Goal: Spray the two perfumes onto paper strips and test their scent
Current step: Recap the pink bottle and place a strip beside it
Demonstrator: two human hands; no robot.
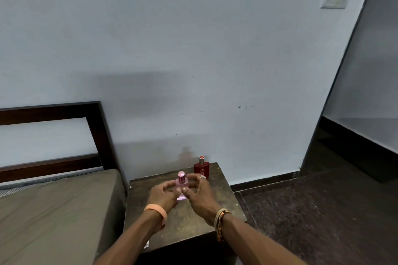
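Observation:
A small pink perfume bottle point(182, 183) with a pink cap stands on the dark wooden bedside table point(224, 198). My left hand point(163, 195) holds its left side with curled fingers and thumb. My right hand point(199, 194), a ring on one finger, curls round its right side, thumb against the front. The bottle's lower half is partly hidden by my thumbs. Behind it, near the wall, stands a red perfume bottle point(201, 167) with a red-topped cap, free of both hands.
A bed with a brown sheet point(53, 211) and dark headboard point(94, 118) lies left of the table. A small white scrap point(146, 244) shows at the table's front edge. The wall is just behind the table; dark floor point(312, 211) lies to the right.

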